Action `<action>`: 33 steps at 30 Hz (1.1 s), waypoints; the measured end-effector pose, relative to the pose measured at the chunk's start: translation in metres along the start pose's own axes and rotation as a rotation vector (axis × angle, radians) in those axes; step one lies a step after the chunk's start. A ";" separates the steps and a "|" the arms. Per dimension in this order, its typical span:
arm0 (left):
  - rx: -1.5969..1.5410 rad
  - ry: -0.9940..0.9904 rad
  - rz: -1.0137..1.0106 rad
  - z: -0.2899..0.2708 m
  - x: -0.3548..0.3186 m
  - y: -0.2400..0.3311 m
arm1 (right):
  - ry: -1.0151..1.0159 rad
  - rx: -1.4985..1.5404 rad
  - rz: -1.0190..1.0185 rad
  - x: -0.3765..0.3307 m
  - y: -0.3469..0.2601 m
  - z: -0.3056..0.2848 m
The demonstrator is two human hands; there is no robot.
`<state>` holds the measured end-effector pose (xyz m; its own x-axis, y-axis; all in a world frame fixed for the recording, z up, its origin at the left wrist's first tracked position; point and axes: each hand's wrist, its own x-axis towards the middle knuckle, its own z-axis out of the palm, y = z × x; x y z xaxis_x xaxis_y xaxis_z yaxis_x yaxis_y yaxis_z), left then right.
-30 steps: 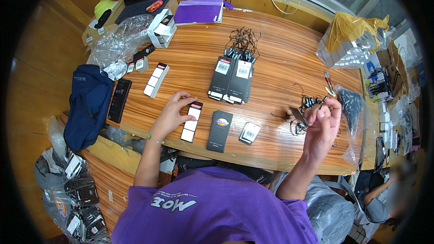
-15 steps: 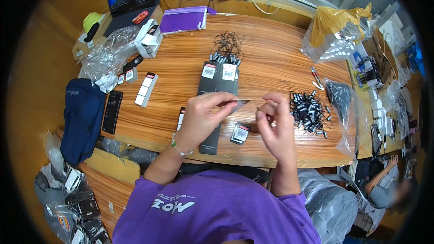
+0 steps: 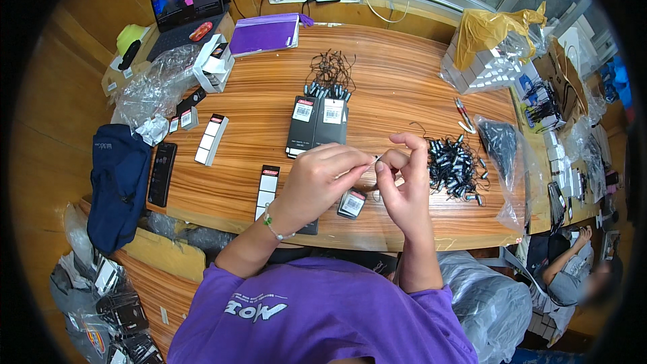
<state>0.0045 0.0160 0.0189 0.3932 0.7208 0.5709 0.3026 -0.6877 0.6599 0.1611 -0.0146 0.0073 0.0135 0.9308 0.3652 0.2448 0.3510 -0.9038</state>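
My left hand [image 3: 323,178] pinches a small thin card, seen nearly edge-on, between thumb and fingertips. Against its edge, my right hand [image 3: 406,182] has thumb and index finger closed in a pinch; what they hold is too small to make out. Just below the hands lies a small stack of dark tags [image 3: 351,203] with a white and red label. Ahead of the left hand, dark hang tags [image 3: 317,128] lie side by side, their black strings [image 3: 333,71] fanned out beyond them. Right of my right hand is a heap of black strings with shiny tips [image 3: 453,167].
Label strips [image 3: 267,189] and a phone [image 3: 162,174] lie to the left. A purple folder [image 3: 264,35] and a laptop [image 3: 185,10] are at the back left. Tweezers-like tools [image 3: 464,114], a plastic bag [image 3: 502,155] and a wrapped box stack [image 3: 482,61] stand right. Another person sits far right.
My hands have come together: the card in my left hand now meets the fingertips of my right hand. The card has turned from showing its dark face to nearly edge-on.
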 end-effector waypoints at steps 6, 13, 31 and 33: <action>0.133 0.020 0.123 0.001 0.002 -0.006 | 0.012 0.508 0.201 0.003 -0.001 0.007; 0.387 0.111 0.355 0.008 0.003 -0.010 | -0.036 0.518 0.248 0.005 0.012 -0.006; -0.434 0.014 -0.485 0.017 -0.003 -0.016 | -0.044 1.475 0.071 0.031 0.008 -0.013; -0.676 0.014 -0.630 0.022 -0.002 -0.013 | -0.048 1.548 0.139 0.032 0.004 -0.008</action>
<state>0.0188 0.0219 -0.0014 0.3162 0.9486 0.0124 -0.1163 0.0258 0.9929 0.1698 0.0161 0.0176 -0.0871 0.9554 0.2821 -0.9600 -0.0049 -0.2800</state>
